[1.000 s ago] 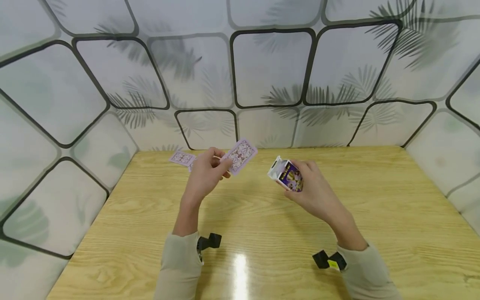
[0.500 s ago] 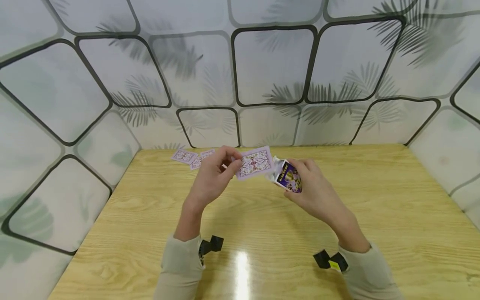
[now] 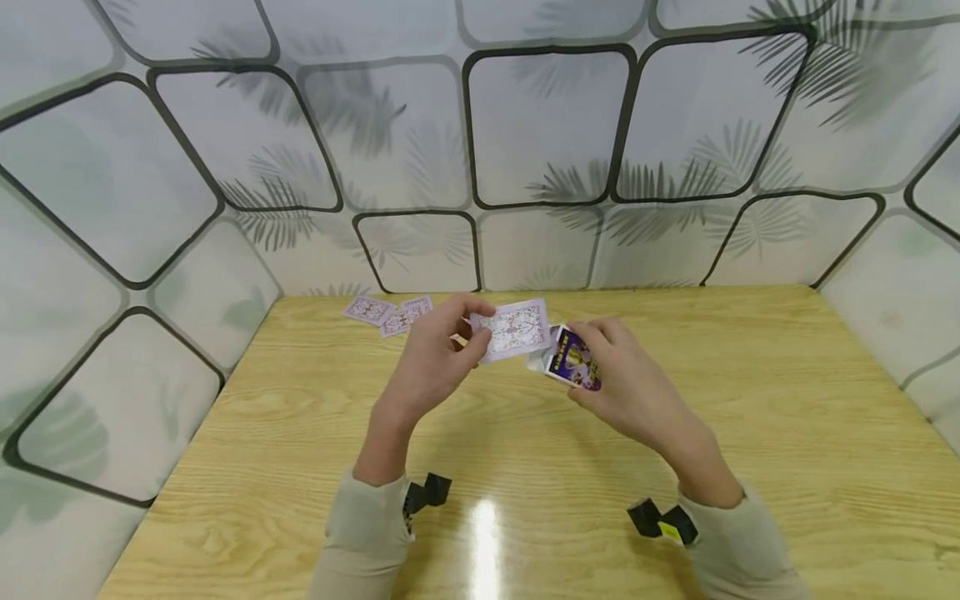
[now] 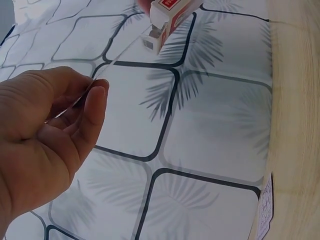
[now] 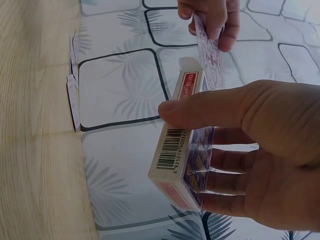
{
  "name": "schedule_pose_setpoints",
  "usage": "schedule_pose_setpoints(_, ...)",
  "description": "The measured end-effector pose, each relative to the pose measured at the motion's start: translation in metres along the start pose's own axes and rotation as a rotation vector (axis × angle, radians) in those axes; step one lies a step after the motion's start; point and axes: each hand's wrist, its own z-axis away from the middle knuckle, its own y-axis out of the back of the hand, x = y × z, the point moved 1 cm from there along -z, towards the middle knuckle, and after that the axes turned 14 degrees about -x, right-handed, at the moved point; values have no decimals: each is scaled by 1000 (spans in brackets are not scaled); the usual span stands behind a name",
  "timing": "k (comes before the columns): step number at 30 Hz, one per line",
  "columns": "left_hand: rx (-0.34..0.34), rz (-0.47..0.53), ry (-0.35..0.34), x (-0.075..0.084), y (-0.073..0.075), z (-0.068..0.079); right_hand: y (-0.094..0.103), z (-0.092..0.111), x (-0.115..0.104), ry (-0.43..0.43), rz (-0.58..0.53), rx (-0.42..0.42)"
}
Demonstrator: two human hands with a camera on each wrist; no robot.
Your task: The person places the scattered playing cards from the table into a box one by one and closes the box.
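My left hand [image 3: 435,358] pinches a playing card [image 3: 516,330] between thumb and fingers, its patterned lilac back facing up. The card's far end overlaps the mouth of a small card box [image 3: 576,360], purple and white with a flap at its top. My right hand [image 3: 637,387] grips that box by its sides, tilted with the mouth toward the left hand. In the right wrist view the box [image 5: 170,150] shows a barcode, with the thumb across its narrow side. Edge-on in the left wrist view, the card looks like a thin line running toward the box [image 4: 167,22].
Several playing cards [image 3: 369,310] lie face down on the wooden table [image 3: 315,433] at the far left, near the back edge. A patterned fabric wall [image 3: 547,133] rises right behind the table and along both sides.
My left hand has carried the card rightward and turned it flatter, so its end now meets the box mouth. The right hand has stayed nearly in place with the box.
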Motion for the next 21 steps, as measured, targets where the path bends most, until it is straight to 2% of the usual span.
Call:
schedule_pose_setpoints(4,-16,-45,11,3,-1,-1,0,0,0,28,20,8)
schedule_pose_setpoints(9,-22,-38,13,4,-2,-2,0,0,0,49,30,10)
schedule_pose_setpoints(21,-17,-68,-23,4,-2,-2,-1,1,1,54,49,4)
